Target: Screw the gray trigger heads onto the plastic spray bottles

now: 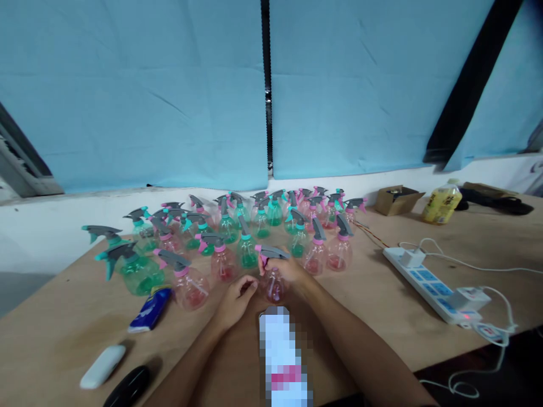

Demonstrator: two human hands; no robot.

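A pink spray bottle [271,282] with a grey trigger head stands on the wooden table [382,305] just in front of me. My right hand [291,271] is wrapped round its neck and upper body from the right. My left hand [237,298] lies beside the bottle's left side with fingers curled, the fingertips touching or nearly touching the bottle base. Behind it stand several pink and green spray bottles [237,232] with grey trigger heads in a crowded group.
A blue tube [150,310], a white oblong object [103,366] and a black case [127,387] lie at the near left. A white power strip [428,282] with cables lies on the right. A cardboard box [396,199] and yellow drink bottle [441,202] stand far right. Blue curtains hang behind.
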